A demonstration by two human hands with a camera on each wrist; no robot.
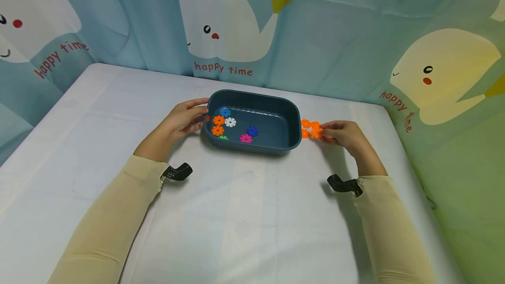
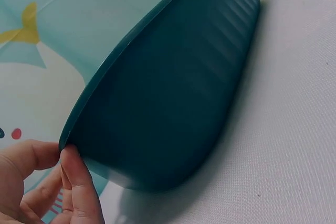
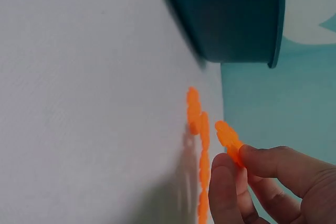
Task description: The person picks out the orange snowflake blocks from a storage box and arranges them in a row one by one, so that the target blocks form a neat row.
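Observation:
A dark teal plastic basin stands toward the back of the table. At its left end my left hand pinches the rim, thumb and fingers on the basin's wall in the left wrist view. Notched plastic snowflake discs lie inside: orange, white, pink, blue and green. Right of the basin, my right hand pinches an orange snowflake disc between thumb and fingers. More orange discs sit just beside it, close to the table surface.
A white cloth covers the table. Behind it hangs a light blue curtain with whale prints, turning green at the right. Black camera mounts stick out from both sleeves.

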